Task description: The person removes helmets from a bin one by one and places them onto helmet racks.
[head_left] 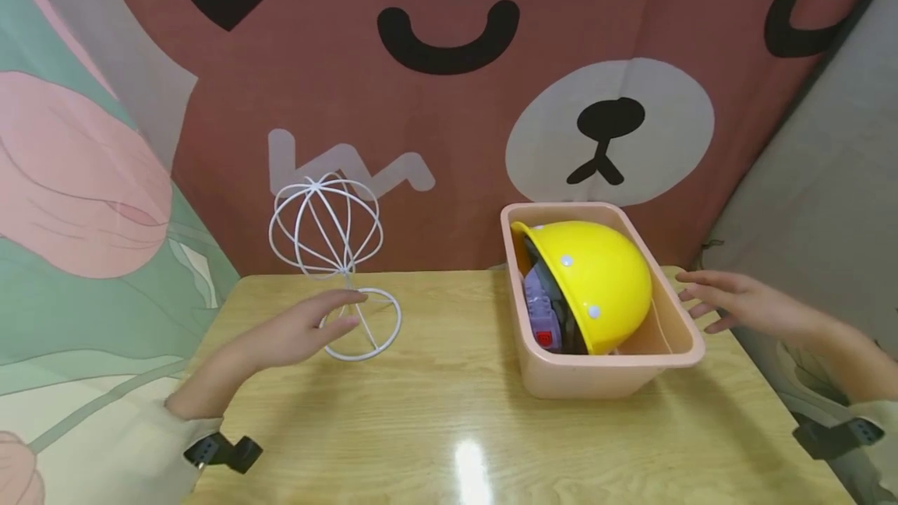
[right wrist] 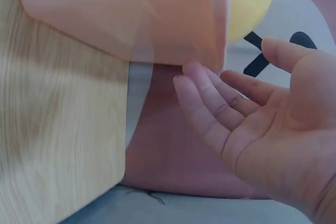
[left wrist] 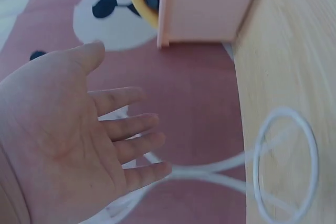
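Note:
A yellow hard hat (head_left: pixel 603 275) lies on its side in a pink plastic bin (head_left: pixel 596 380), its purple inner strap and a red button facing left. My left hand (head_left: pixel 302 330) hovers with fingers extended near a white wire stand (head_left: pixel 326 228), overlapping its base in the head view; the left wrist view shows the palm (left wrist: pixel 58 135) holding nothing. On the bin's right side, my right hand (head_left: pixel 751 302) hangs with fingers loosely spread and nothing in it. Its fingertips (right wrist: pixel 189 80) appear close to the bin's wall in the right wrist view.
A light wooden table (head_left: pixel 421 411) carries the bin and the wire stand. Behind it hangs a reddish-brown cloth (head_left: pixel 456 139) printed with a bear face. Patterned cloth (head_left: pixel 77 178) lines the left side, and grey cloth (head_left: pixel 807 201) the right.

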Motion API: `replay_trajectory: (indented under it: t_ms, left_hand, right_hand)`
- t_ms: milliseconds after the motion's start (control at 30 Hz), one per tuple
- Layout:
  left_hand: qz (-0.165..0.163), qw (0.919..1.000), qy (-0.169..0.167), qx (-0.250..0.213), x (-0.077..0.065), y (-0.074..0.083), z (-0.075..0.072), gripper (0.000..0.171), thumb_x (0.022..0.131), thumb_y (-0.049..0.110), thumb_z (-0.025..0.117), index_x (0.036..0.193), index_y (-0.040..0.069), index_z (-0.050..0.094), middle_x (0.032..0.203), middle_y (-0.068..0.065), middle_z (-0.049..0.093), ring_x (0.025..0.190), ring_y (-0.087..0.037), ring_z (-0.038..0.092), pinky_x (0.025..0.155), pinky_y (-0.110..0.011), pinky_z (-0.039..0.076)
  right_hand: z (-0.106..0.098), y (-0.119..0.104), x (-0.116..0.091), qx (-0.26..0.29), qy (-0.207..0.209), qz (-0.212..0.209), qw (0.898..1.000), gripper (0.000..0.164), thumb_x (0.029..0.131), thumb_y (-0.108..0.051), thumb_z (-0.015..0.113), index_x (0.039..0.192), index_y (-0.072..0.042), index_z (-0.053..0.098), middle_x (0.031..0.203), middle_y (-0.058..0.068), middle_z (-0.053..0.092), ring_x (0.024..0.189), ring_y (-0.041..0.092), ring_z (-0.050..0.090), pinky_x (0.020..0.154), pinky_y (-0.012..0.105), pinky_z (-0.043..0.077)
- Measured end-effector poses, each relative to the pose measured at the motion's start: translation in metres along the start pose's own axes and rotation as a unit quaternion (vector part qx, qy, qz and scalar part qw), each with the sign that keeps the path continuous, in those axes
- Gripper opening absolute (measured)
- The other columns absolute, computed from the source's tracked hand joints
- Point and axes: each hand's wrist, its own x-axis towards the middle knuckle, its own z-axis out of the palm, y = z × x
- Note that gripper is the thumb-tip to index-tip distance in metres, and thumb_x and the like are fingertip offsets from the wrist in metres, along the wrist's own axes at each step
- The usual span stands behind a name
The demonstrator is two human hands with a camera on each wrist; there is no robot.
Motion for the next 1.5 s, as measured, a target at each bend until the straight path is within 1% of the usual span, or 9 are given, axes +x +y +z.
replay_trajectory:
  t_ms: [200, 500, 733, 833, 900, 1033, 1133, 1200, 1500]
  left_hand:
    - [0.012, 0.9983, -0.018, -0.054, 0.033, 0.022, 0.014, 0.052, 0.107, 0.035, 0.052, 0.15, 0.006, 0.048, 0.151, -0.013, 0.05, 0.138, -0.035, 0.046, 0.109, -0.058, 0.04]
    - [0.046, 0.9903, -0.056, -0.118, 0.074, 0.062, 0.025, 0.049, 0.109, 0.032, 0.048, 0.152, 0.009, 0.044, 0.152, -0.01, 0.048, 0.138, -0.031, 0.047, 0.108, -0.051, 0.044]
    - [0.032, 0.9831, -0.06, -0.17, 0.104, 0.086, 0.036, 0.05, 0.109, 0.035, 0.047, 0.153, 0.011, 0.044, 0.152, -0.004, 0.049, 0.135, -0.023, 0.051, 0.109, -0.044, 0.045]
    - [0.015, 0.975, -0.056, -0.215, 0.117, 0.096, 0.04, 0.052, 0.109, 0.037, 0.047, 0.153, 0.01, 0.043, 0.152, -0.005, 0.048, 0.134, -0.023, 0.052, 0.106, -0.041, 0.048]
    - [-0.003, 0.9633, -0.058, -0.262, 0.125, 0.103, 0.044, 0.053, 0.108, 0.037, 0.048, 0.153, 0.01, 0.043, 0.151, -0.007, 0.05, 0.132, -0.024, 0.055, 0.102, -0.04, 0.052]
    - [-0.026, 0.9245, -0.072, -0.373, 0.142, 0.116, 0.052, 0.055, 0.108, 0.036, 0.049, 0.154, 0.006, 0.038, 0.152, -0.014, 0.047, 0.132, -0.029, 0.055, 0.1, -0.041, 0.053]
    - [-0.05, 0.8979, -0.076, -0.431, 0.154, 0.123, 0.06, 0.058, 0.108, 0.035, 0.049, 0.154, 0.003, 0.035, 0.153, -0.018, 0.044, 0.134, -0.033, 0.053, 0.103, -0.043, 0.051]
    - [-0.079, 0.888, -0.066, -0.448, 0.162, 0.127, 0.065, 0.059, 0.107, 0.036, 0.051, 0.154, 0.003, 0.036, 0.152, -0.018, 0.045, 0.133, -0.034, 0.054, 0.105, -0.044, 0.05]
    - [-0.177, 0.8621, -0.021, -0.474, 0.196, 0.142, 0.088, 0.063, 0.106, 0.038, 0.054, 0.153, 0.0, 0.038, 0.149, -0.02, 0.051, 0.134, -0.033, 0.054, 0.108, -0.044, 0.046]
  right_hand:
    - [0.007, -0.003, 0.001, 0.053, -0.028, 0.008, 0.998, 0.056, 0.111, -0.019, 0.038, 0.153, 0.015, 0.02, 0.13, 0.019, 0.056, 0.099, 0.016, 0.067, 0.079, 0.037, 0.061]
    - [0.01, -0.002, 0.007, 0.092, -0.044, 0.039, 0.994, 0.072, 0.104, -0.014, 0.055, 0.157, 0.009, 0.012, 0.129, 0.021, 0.054, 0.103, 0.014, 0.063, 0.085, 0.035, 0.059]
    - [0.01, 0.006, 0.009, 0.114, -0.055, 0.05, 0.991, 0.074, 0.103, -0.013, 0.057, 0.156, 0.01, 0.01, 0.129, 0.017, 0.054, 0.105, 0.015, 0.063, 0.089, 0.035, 0.058]
    - [0.008, 0.009, 0.01, 0.13, -0.064, 0.054, 0.988, 0.075, 0.104, -0.012, 0.056, 0.155, 0.012, 0.008, 0.127, 0.013, 0.056, 0.106, 0.013, 0.063, 0.09, 0.034, 0.058]
    - [0.007, 0.012, 0.011, 0.151, -0.076, 0.05, 0.984, 0.074, 0.105, -0.011, 0.054, 0.154, 0.014, 0.005, 0.126, 0.009, 0.058, 0.106, 0.013, 0.064, 0.091, 0.034, 0.057]
    - [0.006, 0.016, 0.012, 0.182, -0.089, 0.049, 0.978, 0.071, 0.106, -0.009, 0.052, 0.153, 0.014, 0.003, 0.122, 0.002, 0.06, 0.106, 0.015, 0.065, 0.092, 0.034, 0.057]
    - [0.004, 0.017, 0.011, 0.182, -0.09, 0.055, 0.978, 0.071, 0.106, -0.01, 0.052, 0.153, 0.014, 0.005, 0.122, 0.001, 0.06, 0.106, 0.016, 0.065, 0.092, 0.034, 0.057]
    - [0.004, 0.017, 0.012, 0.181, -0.09, 0.058, 0.978, 0.07, 0.106, -0.01, 0.052, 0.153, 0.013, 0.005, 0.122, 0.001, 0.06, 0.106, 0.016, 0.065, 0.092, 0.034, 0.057]
    - [0.004, 0.02, 0.014, 0.19, -0.1, 0.041, 0.976, 0.068, 0.106, -0.008, 0.05, 0.151, 0.015, 0.005, 0.121, 0.002, 0.061, 0.105, 0.016, 0.066, 0.091, 0.036, 0.058]
